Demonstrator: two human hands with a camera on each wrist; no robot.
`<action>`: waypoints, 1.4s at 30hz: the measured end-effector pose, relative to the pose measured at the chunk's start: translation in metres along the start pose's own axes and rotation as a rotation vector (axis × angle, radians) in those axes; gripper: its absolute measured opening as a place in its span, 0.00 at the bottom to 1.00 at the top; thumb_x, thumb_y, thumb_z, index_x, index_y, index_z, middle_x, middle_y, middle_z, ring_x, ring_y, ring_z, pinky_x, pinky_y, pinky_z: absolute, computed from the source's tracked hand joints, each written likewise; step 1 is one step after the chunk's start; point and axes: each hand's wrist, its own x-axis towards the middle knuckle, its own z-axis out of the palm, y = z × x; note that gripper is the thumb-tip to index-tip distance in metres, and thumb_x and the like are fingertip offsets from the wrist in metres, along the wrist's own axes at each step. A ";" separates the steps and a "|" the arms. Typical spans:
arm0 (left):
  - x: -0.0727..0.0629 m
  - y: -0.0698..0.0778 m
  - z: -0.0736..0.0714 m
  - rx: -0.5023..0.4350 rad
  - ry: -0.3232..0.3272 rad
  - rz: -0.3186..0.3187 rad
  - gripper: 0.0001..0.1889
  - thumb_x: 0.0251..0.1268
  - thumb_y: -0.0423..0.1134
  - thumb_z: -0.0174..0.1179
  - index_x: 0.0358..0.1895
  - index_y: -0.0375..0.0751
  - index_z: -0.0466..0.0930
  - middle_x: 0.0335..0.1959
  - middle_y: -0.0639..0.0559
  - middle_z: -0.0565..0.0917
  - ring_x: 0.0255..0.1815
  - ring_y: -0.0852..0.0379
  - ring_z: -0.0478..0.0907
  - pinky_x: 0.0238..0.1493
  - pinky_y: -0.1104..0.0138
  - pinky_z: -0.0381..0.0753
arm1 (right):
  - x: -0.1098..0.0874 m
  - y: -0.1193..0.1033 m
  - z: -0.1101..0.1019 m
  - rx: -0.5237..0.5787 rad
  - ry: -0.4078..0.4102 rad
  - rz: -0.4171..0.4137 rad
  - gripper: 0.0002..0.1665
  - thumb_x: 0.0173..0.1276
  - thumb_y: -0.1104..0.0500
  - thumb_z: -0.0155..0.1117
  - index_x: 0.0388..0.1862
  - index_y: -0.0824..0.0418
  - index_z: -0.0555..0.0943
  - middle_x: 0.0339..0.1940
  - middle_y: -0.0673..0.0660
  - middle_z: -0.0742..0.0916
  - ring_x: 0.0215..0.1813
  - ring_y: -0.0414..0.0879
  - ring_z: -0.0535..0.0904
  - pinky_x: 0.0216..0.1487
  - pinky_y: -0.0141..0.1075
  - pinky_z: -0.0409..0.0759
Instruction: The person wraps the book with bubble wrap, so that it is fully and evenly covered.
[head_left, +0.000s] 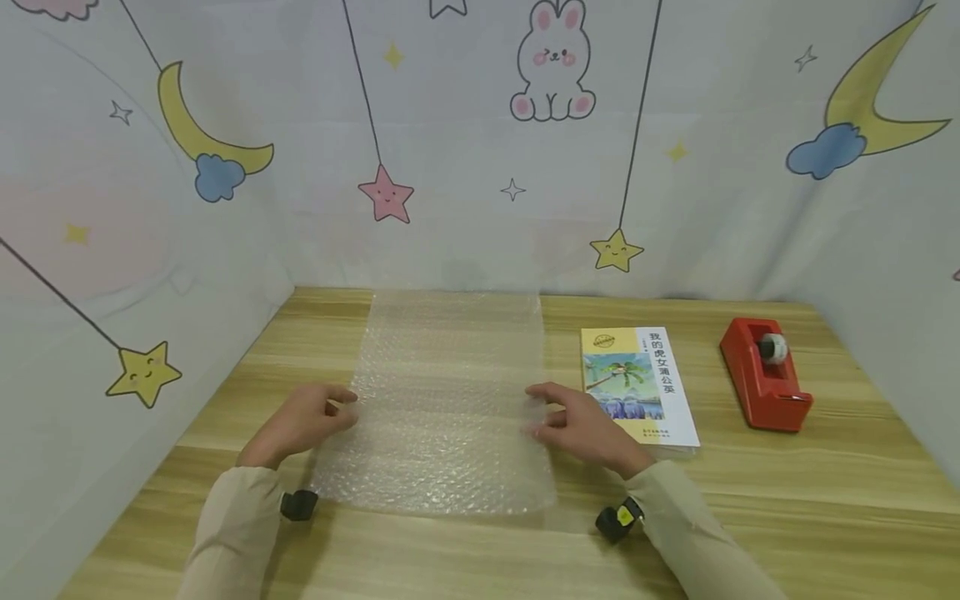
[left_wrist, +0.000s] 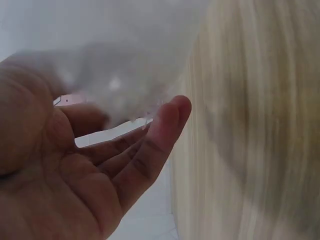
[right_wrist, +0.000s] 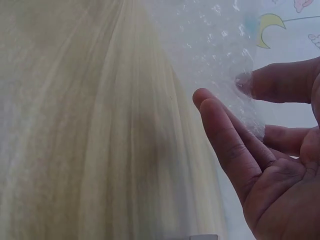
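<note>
A clear sheet of bubble wrap (head_left: 438, 408) spreads out over the wooden table in front of me. My left hand (head_left: 306, 421) holds its left edge between thumb and fingers; in the left wrist view the blurred bubble wrap (left_wrist: 135, 55) passes between them, with the other fingers loosely bent. At the opposite edge, my right hand (head_left: 592, 429) pinches the sheet. The right wrist view shows the bubble wrap (right_wrist: 210, 45) covering the tips of the thumb and a finger, while the remaining fingers extend beside it.
Right of the sheet, close to my right hand, lies a book (head_left: 637, 387) with a palm tree on its cover. Farther right stands a red tape dispenser (head_left: 767, 379) with a roll in it. A printed cloth (head_left: 465, 250) hangs behind the wooden table (head_left: 450, 558).
</note>
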 end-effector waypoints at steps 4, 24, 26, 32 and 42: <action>-0.001 0.001 0.000 -0.002 0.006 0.007 0.23 0.62 0.34 0.64 0.59 0.26 0.79 0.56 0.30 0.83 0.50 0.42 0.84 0.42 0.58 0.85 | 0.000 0.000 -0.003 0.008 0.014 -0.008 0.32 0.68 0.62 0.65 0.71 0.64 0.71 0.68 0.66 0.78 0.61 0.63 0.83 0.58 0.49 0.83; -0.011 0.007 0.000 -0.154 -0.154 0.091 0.17 0.70 0.42 0.63 0.52 0.31 0.85 0.54 0.34 0.86 0.46 0.50 0.89 0.48 0.57 0.86 | 0.001 0.008 -0.036 -0.051 0.018 -0.017 0.31 0.71 0.66 0.61 0.72 0.64 0.70 0.69 0.68 0.78 0.62 0.63 0.83 0.54 0.45 0.86; -0.012 0.007 0.000 -0.145 -0.154 0.082 0.17 0.70 0.43 0.63 0.51 0.32 0.86 0.54 0.35 0.86 0.47 0.51 0.88 0.48 0.57 0.86 | 0.003 0.010 -0.036 -0.066 0.022 -0.030 0.31 0.71 0.66 0.61 0.73 0.63 0.70 0.69 0.69 0.78 0.62 0.64 0.82 0.56 0.47 0.85; -0.012 0.004 0.000 -0.119 -0.181 0.076 0.16 0.70 0.44 0.62 0.49 0.35 0.87 0.53 0.36 0.86 0.45 0.52 0.88 0.47 0.56 0.86 | 0.011 0.012 -0.035 -0.148 0.042 -0.044 0.26 0.72 0.66 0.61 0.69 0.61 0.75 0.67 0.66 0.80 0.59 0.63 0.84 0.55 0.47 0.86; -0.011 0.004 0.000 -0.154 -0.230 0.065 0.16 0.69 0.43 0.63 0.49 0.33 0.87 0.53 0.35 0.86 0.41 0.51 0.89 0.47 0.55 0.87 | 0.026 0.006 -0.034 -0.293 0.076 -0.034 0.22 0.70 0.66 0.59 0.63 0.64 0.80 0.63 0.66 0.84 0.52 0.56 0.88 0.49 0.46 0.86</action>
